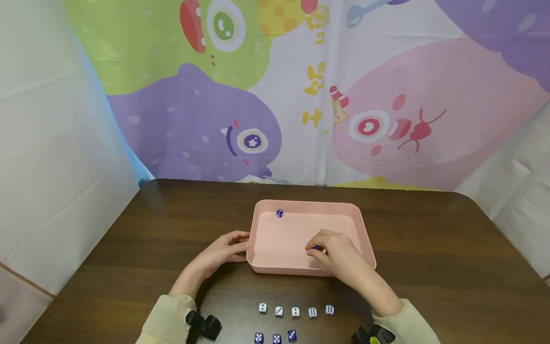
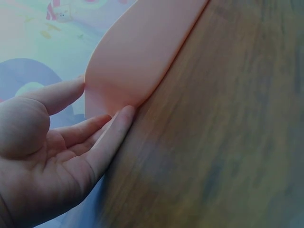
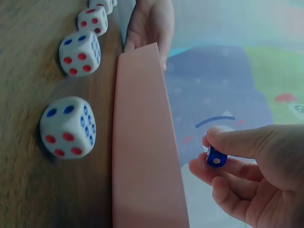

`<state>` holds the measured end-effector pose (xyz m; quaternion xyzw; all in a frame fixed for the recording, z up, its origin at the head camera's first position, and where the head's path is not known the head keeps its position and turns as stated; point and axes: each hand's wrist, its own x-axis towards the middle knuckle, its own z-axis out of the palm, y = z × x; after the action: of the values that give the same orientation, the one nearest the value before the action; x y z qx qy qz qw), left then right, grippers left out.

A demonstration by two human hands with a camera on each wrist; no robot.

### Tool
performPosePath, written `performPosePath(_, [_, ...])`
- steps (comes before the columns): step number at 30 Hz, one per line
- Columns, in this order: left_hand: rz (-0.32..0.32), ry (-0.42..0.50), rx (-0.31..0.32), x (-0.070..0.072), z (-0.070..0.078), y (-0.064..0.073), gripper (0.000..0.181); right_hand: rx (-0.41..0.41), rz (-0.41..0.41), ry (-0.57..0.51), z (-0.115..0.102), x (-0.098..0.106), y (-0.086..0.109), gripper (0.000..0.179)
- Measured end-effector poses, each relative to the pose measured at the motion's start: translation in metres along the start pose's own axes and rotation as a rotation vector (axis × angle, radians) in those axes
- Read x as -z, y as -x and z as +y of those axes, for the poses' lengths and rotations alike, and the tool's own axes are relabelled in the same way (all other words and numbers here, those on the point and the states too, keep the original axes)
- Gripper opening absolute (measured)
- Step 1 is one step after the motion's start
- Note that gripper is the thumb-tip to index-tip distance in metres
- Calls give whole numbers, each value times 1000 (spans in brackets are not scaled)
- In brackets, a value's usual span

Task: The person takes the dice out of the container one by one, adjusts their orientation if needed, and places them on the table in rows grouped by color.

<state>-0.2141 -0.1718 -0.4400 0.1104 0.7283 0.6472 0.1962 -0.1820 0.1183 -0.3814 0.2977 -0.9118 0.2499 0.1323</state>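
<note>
My right hand [image 1: 339,253] pinches a blue die [image 3: 216,157] between thumb and fingertips, over the right part of the pink tray [image 1: 288,234]. In the head view the fingers largely hide this die. Another blue die [image 1: 280,213] lies inside the tray near its back left corner. My left hand [image 1: 221,253] rests against the tray's left end. In the left wrist view its thumb [image 2: 66,95] touches the rim, while the extended fingers lie against the outer wall lower down.
In front of the tray several white dice [image 1: 295,312] with red and blue pips stand in a row on the brown table [image 1: 429,267]. Nearer still are three blue dice [image 1: 277,338] at the bottom edge of the head view. A patterned curtain [image 1: 301,157] hangs behind the table.
</note>
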Motion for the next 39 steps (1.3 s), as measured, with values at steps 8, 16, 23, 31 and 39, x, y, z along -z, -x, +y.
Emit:
performPosePath(8, [-5,-1,-1,0,-3,1,52,-31,-45,-50,-5,5,2,9])
performPosePath(16, [-6,-9,-9,0,1,0,51,-22,-113,-72,-14,8,5,10])
performPosePath(23, [-8,-4,0,0,1,1,50,31,-169,-94,-16,9,9,12])
performPosePath(31, [-10,-7,-12,0,0,1,52,77,-190,-93,-23,12,10,10])
performPosePath(39, [-6,1,-10,0,-1,1,52,104,-243,-91,-30,20,15,10])
